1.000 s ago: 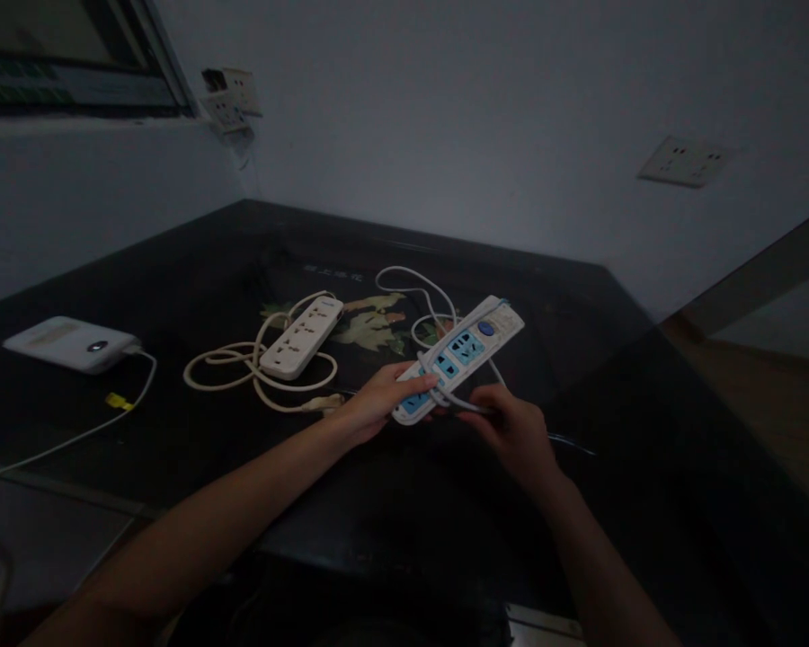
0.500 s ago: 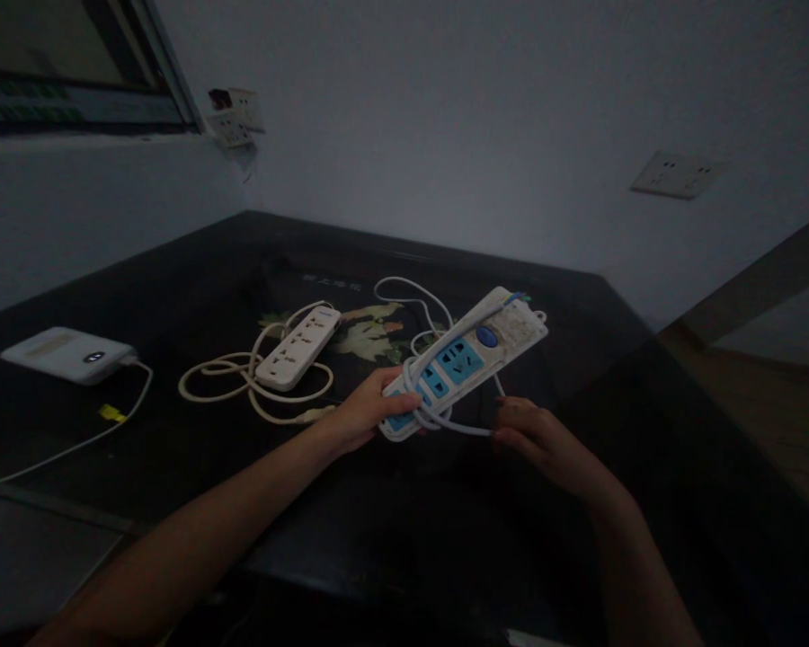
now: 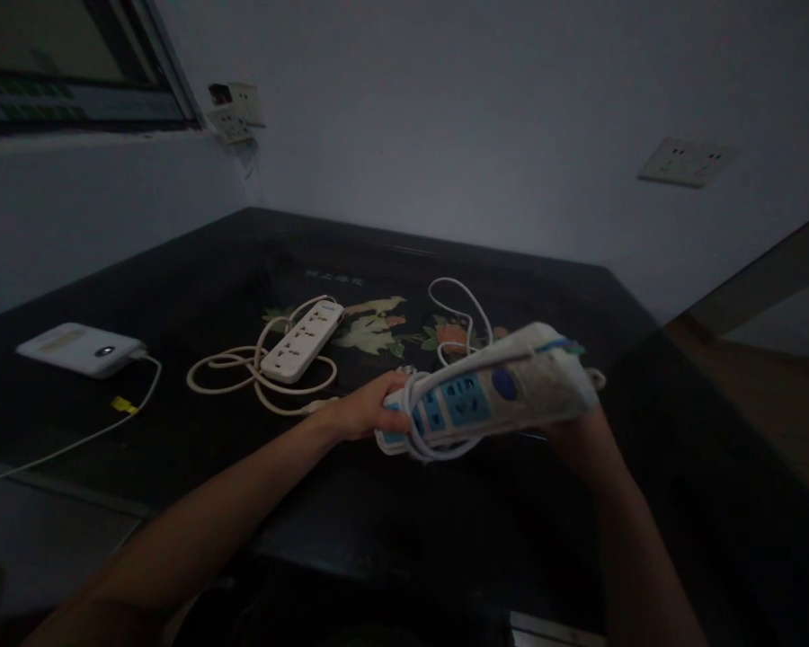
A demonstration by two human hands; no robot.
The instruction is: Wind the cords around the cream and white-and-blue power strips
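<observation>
The blue-socketed power strip (image 3: 468, 403) is between the two hands, seemingly raised above the desk (image 3: 175, 288) and slanting, its switch end out to the right; the left hand (image 3: 368, 409) grips the near end, thumb pressed over the face and the other fingers curled under the edge; the right hand (image 3: 583, 440) is at the far end, mostly behind the casing, so I cannot tell how its fingers are set; white cord (image 3: 437, 456) is looped around the body by the left thumb, a slack curl of it lying on the desk beyond, and coloured wire ends (image 3: 563, 345) show at the far end; for this handling, the left thumb does best pinning the loops right where they cross the body, since a lighter touch could let them slip off the near end; the turns would sit better side by side and snug, not yanked tight, and the far end is best supported from below, clear of those wire ends, in case they are bare; the slack wants feeding without a tug, well away from the beige-corded strip (image 3: 303, 341) and the white device (image 3: 77, 349) off to the left.
</observation>
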